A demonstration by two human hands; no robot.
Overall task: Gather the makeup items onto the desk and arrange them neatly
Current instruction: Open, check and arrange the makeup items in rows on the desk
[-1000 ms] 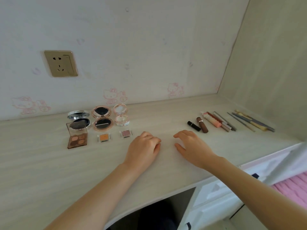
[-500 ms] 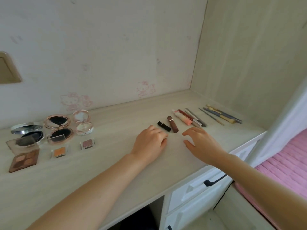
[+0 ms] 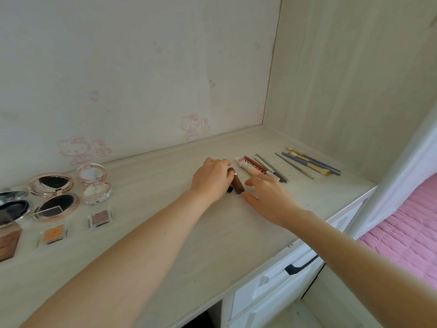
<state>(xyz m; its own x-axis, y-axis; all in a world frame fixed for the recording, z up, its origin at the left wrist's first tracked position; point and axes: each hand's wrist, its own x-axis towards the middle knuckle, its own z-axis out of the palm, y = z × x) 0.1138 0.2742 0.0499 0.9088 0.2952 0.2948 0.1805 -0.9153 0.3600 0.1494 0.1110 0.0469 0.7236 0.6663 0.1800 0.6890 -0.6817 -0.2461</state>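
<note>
On the pale wood-grain desk [image 3: 212,233], the left hand [image 3: 211,179] lay curled over a black tube [image 3: 229,189] and touched a glossy brown cylindrical lipstick [image 3: 237,183]; whether it truly gripped either could not be told. The lipstick lay flat, its long axis running from the wall toward the desk's front edge. The right hand [image 3: 267,197] rested just beside it, fingers spread and holding nothing. Slim brushes [image 3: 312,163] lay parallel at right; round mirrored compacts [image 3: 53,195] sat at left.
</note>
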